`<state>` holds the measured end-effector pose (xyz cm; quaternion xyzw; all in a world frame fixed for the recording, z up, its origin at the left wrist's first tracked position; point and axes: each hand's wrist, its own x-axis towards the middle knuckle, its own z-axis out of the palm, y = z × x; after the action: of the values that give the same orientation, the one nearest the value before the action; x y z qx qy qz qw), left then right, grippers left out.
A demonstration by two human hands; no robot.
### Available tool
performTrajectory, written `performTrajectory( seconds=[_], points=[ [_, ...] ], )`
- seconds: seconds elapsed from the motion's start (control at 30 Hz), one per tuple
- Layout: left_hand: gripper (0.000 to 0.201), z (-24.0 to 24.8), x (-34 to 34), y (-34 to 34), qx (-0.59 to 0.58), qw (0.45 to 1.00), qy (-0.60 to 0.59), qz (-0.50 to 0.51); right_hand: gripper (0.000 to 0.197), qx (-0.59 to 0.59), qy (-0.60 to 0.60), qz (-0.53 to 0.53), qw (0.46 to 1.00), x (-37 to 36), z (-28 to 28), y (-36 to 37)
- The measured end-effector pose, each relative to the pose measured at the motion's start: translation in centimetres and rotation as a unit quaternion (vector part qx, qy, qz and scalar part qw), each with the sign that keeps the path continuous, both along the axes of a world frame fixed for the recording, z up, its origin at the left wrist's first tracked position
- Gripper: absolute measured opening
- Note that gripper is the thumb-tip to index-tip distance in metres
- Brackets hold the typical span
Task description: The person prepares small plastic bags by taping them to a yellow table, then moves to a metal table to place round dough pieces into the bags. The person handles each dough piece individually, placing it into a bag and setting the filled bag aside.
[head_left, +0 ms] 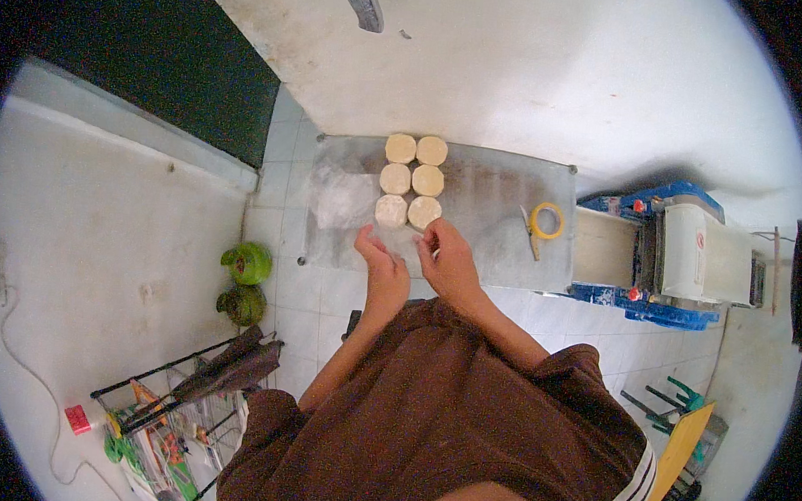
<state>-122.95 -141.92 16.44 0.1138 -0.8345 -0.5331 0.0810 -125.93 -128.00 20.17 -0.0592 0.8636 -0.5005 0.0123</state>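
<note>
Several pale round stacks, like cut dough rounds (400,148), stand in two columns of three on a grey metal-looking table (500,246). Just below the nearest pair, my left hand (385,266) and my right hand (447,254) face each other close together. Between them stretches a thin clear plastic bag or film (402,243), pinched in the fingers of both. My right fingertips are close to the near right round stack (424,212). To the left lies a whitish heap of clear plastic (345,199).
On the table's right lie a roll of yellow tape (546,221) and a cutter-like tool (530,234). A white and blue machine (687,254) adjoins the table's right end. Green gas cylinders (248,263) stand on the floor to the left, near a wire rack (206,421).
</note>
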Motion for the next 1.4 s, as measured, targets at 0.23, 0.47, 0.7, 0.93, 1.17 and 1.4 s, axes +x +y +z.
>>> performTrajectory(
  seconds=[0.23, 0.47, 0.7, 0.93, 1.17, 1.4],
  points=[
    [0.061, 0.4, 0.6, -1.6, -0.022, 0.999, -0.041, -0.017, 0.021, 0.047, 0.039, 0.006, 0.998, -0.7, -1.7, 0.5],
    [0.028, -0.1, 1.0, -3.6, -0.034, 0.988, -0.15, -0.03, 0.03, -0.065, -0.146, 0.158, 0.974, -1.1, -4.4, 1.2],
    [0.021, -1.2, 2.7, -6.9, -0.096, 0.993, -0.066, 0.019, 0.066, 0.107, -0.071, 0.16, 0.979, -6.4, -11.7, 3.6],
    [0.02, 0.8, 4.5, -8.8, -0.086, 0.988, -0.122, 0.047, 0.097, 0.429, 0.182, 0.266, 0.844, -10.7, -17.3, 1.1],
    [0.02, 1.2, 6.4, -9.7, -0.073, 0.987, -0.123, 0.072, 0.108, 0.509, 0.17, 0.328, 0.777, -12.8, -19.7, 0.3],
    [0.017, -0.2, 7.1, -9.7, -0.125, 0.986, -0.11, 0.03, 0.103, 0.528, 0.22, 0.326, 0.753, -12.8, -20.6, 0.5]
  ],
)
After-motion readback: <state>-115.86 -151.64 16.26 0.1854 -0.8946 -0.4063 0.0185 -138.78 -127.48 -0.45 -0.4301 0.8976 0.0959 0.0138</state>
